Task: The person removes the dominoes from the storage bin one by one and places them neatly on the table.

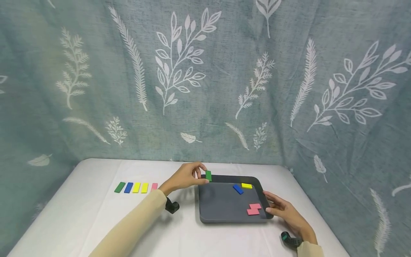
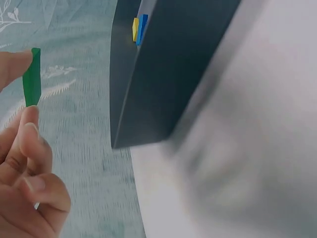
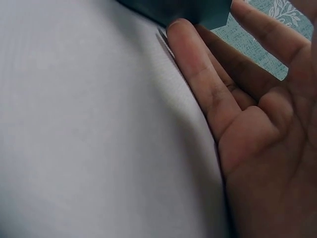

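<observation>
My left hand (image 1: 187,175) pinches a green rectangular block (image 1: 208,175) between thumb and fingers above the tray's back left corner. In the left wrist view, the green block (image 2: 32,78) stands on end between the thumb and a fingertip, apart from the tray wall. My right hand (image 1: 285,210) rests against the right side of the dark grey tray (image 1: 221,205), its fingertips and thumb at the rim. Inside the tray lie a blue block (image 1: 238,189), a yellow block (image 1: 246,186) and two pink blocks (image 1: 253,212). The right wrist view shows the fingers (image 3: 203,74) fairly straight beside the tray.
Left of the tray, a row of blocks lies on the white tablecloth (image 1: 86,214): green (image 1: 120,187), blue (image 1: 128,187), two yellow (image 1: 136,187) and a pink one (image 1: 154,187) partly behind the left arm. A patterned curtain (image 1: 205,89) hangs behind the table.
</observation>
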`<state>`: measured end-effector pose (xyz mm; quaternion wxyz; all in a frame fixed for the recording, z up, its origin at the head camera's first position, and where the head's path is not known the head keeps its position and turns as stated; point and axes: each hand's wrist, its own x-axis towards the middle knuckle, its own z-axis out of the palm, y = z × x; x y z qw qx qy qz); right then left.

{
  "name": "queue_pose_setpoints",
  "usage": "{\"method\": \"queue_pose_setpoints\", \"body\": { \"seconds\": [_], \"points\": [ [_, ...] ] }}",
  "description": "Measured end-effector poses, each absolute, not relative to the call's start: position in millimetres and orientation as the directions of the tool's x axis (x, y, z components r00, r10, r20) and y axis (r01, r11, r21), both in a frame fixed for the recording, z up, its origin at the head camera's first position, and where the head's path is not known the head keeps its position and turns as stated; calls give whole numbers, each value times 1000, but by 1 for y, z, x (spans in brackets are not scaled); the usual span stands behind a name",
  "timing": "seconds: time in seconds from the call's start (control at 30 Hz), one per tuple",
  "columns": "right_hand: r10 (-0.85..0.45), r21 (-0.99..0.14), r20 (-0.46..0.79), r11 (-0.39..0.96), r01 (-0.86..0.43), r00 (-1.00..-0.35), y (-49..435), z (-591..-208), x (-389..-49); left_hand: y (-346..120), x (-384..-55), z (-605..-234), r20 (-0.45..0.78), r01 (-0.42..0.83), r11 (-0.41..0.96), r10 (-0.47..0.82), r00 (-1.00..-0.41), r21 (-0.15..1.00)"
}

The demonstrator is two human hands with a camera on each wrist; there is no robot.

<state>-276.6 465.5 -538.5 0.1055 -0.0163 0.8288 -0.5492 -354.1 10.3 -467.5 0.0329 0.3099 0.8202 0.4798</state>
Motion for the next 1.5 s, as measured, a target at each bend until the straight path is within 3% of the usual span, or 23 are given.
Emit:
{"method": "queue_pose_setpoints", "body": {
  "seconds": [1.5],
  "points": [
    [-108, -908, -166, 404, 109, -980, 461, -539, -277, -162, -304, -482, 262, 434, 487, 382, -886, 758]
  ]
}}
